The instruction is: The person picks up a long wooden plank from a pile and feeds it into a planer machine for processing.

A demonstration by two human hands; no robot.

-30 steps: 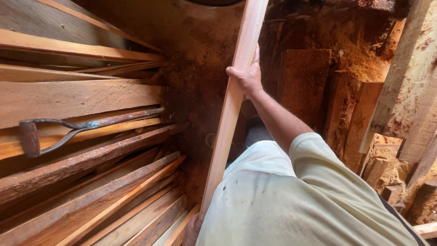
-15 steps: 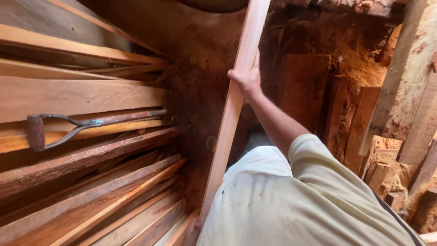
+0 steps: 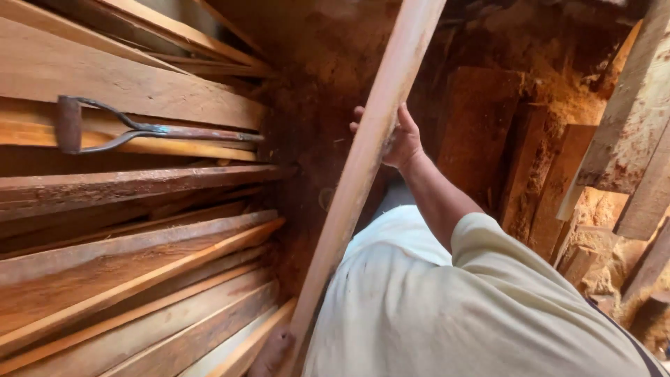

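Observation:
A long pale wooden plank (image 3: 363, 160) runs steeply from the bottom centre up past the top edge. My right hand (image 3: 399, 139) grips it about halfway up, with my fingers wrapped round the far side and my thumb on the near edge. My left hand (image 3: 271, 351) shows only partly at the bottom edge, curled against the plank's lower end. My light-coloured shirt (image 3: 447, 307) fills the lower right.
A stack of rough planks (image 3: 132, 244) fills the left side, and a rusty metal hook tool (image 3: 125, 129) lies on one of them. Upright boards (image 3: 481, 132) and offcuts (image 3: 628, 139) stand on the right among reddish sawdust. Dark sawdust-covered ground (image 3: 314, 77) lies between.
The view has shifted, so the plank stack and the tool now sit higher and further right. My right hand keeps its hold on the plank, slightly lower in view.

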